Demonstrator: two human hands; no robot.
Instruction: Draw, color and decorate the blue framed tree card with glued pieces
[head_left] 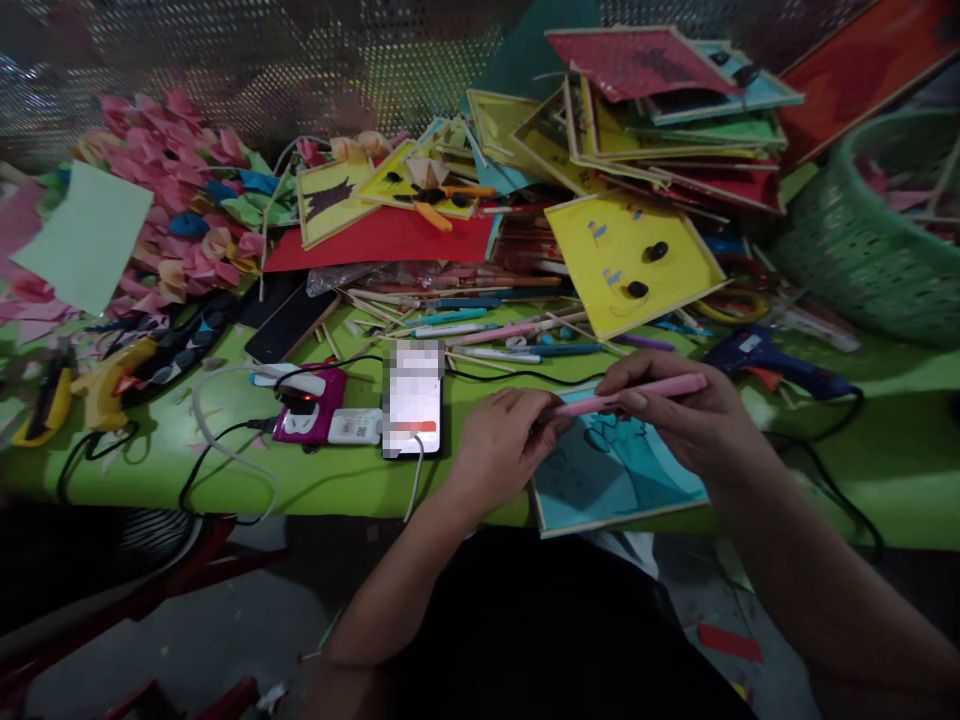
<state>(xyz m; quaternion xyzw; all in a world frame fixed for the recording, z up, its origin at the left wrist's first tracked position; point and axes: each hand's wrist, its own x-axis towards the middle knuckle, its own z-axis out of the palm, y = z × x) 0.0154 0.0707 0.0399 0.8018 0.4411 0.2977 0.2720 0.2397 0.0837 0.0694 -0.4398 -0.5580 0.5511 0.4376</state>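
A pink marker pen (664, 388) is held nearly level between my two hands. My right hand (694, 425) grips its barrel from the right, thumb and fingers pinched around it. At the pen's left end, the fingers of my left hand (510, 430) are closed on it and hide the tip. Under both hands lies a blue picture card (589, 480) with thin wooden strips along its edges and a dark outline drawing. It reaches the table's front edge, and my right hand covers part of it.
A lit phone (412, 400) and a magenta power socket (319, 405) with cables lie to the left. Behind are loose pens, a yellow framed card (630, 260) and stacked cards. A blue glue gun (772, 360) and green basket (870, 225) stand right; a yellow glue gun (112, 385) lies far left.
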